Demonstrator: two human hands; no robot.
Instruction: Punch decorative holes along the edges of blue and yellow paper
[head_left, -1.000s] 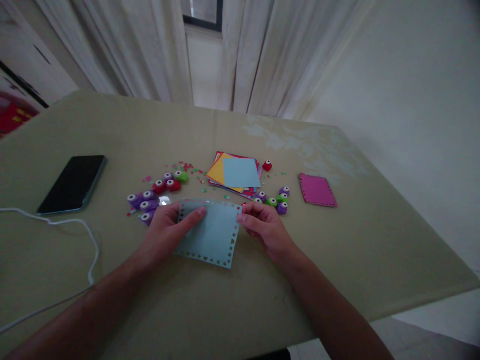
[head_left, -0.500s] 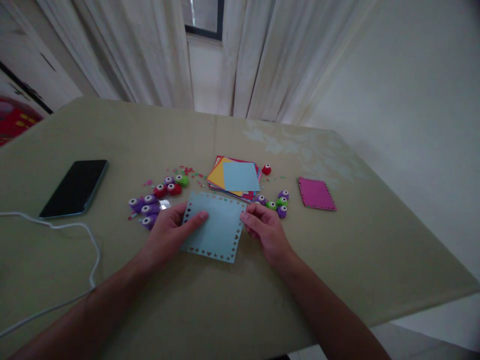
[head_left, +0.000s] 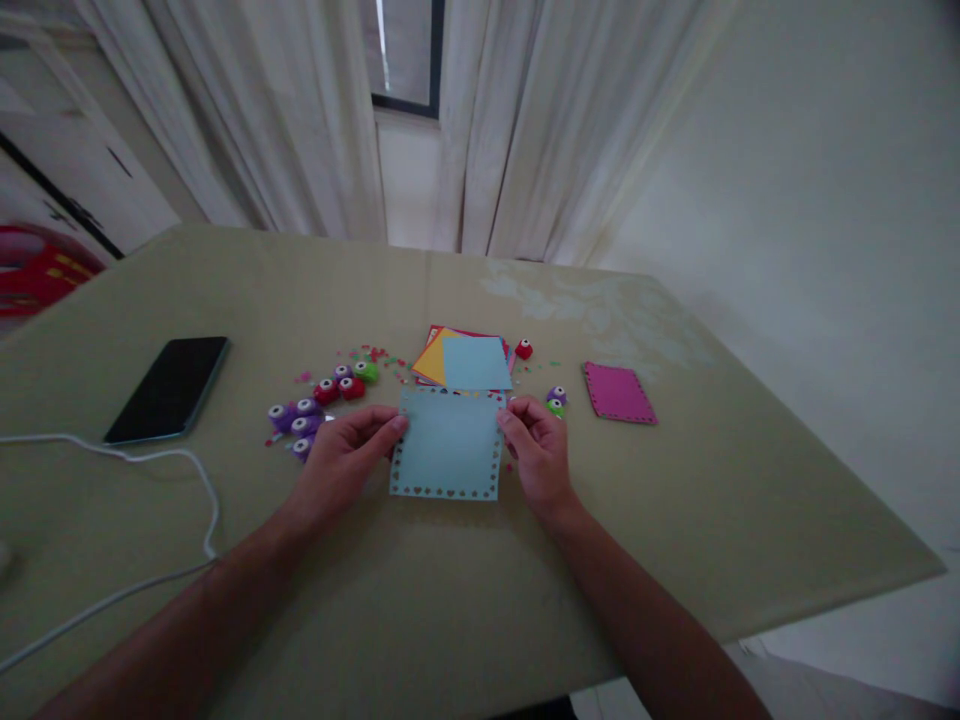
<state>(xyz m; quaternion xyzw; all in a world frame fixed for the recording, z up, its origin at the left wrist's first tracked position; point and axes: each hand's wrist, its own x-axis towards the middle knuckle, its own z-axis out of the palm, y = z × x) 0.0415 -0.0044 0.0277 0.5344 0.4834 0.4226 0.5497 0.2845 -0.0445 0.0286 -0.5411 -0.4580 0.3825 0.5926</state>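
A light blue square of paper (head_left: 448, 445) with small shapes punched along its edges is held up above the table. My left hand (head_left: 352, 450) pinches its left edge, thumb on the front. At the right edge, my right hand (head_left: 536, 445) grips it between thumb and fingers. Behind the sheet lies a stack of coloured paper, with a plain blue sheet (head_left: 477, 362) on top and a yellow sheet (head_left: 433, 357) under it. Purple craft punches (head_left: 306, 407) sit beyond my left hand, along with red punches (head_left: 337, 388) and a green punch (head_left: 366, 371).
A dark tablet or phone (head_left: 171, 388) lies at the left, near a white cable (head_left: 202, 480). On the right is a pink sheet with punched edges (head_left: 619, 393). A red punch (head_left: 523, 349) stands by the stack, and paper bits (head_left: 375, 353) are scattered on the table (head_left: 712, 500).
The blue sheet has turned to sit nearly level and moved slightly right. My left hand has shifted from across its face to its left edge. The camera view has tilted up slightly.
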